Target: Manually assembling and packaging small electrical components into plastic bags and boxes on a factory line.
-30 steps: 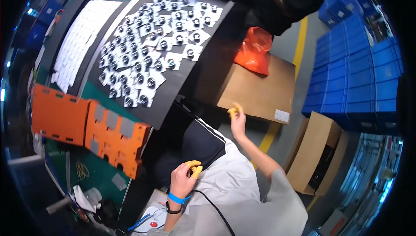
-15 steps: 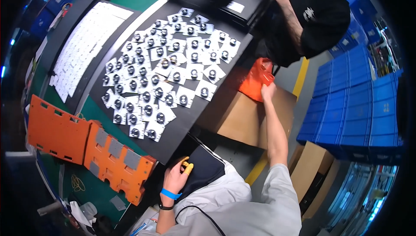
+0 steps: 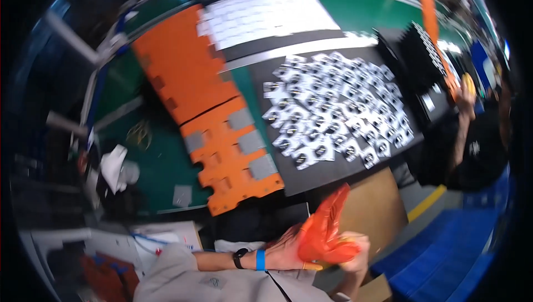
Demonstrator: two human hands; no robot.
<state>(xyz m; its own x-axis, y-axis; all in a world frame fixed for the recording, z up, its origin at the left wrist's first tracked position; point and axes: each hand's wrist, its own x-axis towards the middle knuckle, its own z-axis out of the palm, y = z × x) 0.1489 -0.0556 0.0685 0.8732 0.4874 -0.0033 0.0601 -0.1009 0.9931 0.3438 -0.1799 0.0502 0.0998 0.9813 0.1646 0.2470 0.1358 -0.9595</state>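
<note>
A crumpled orange-red plastic bag (image 3: 325,235) is held up in front of me, low in the view. My right hand (image 3: 358,255) is closed on the bag's right end, with yellow covering on a finger. At the bag's left side, my left hand (image 3: 283,255) meets it, wearing a blue wristband and a black watch-like band. The bag hides most of its fingers, but a yellow-tipped one shows below. Motion blurs both hands. Beyond them, many small white cards with round dark parts (image 3: 333,107) lie spread on a black mat (image 3: 311,180).
Orange slotted panels (image 3: 189,80) with grey pads lie left of the cards. A large white sheet of pieces (image 3: 266,13) is at the back. On the right, a person in black (image 3: 466,152) works beside stacked black trays (image 3: 422,58). Blue crates (image 3: 444,246) stand at lower right.
My right hand has brought the bag in from the right to my left hand, which has moved over to it. My view has turned, shifting the table's contents across the picture.
</note>
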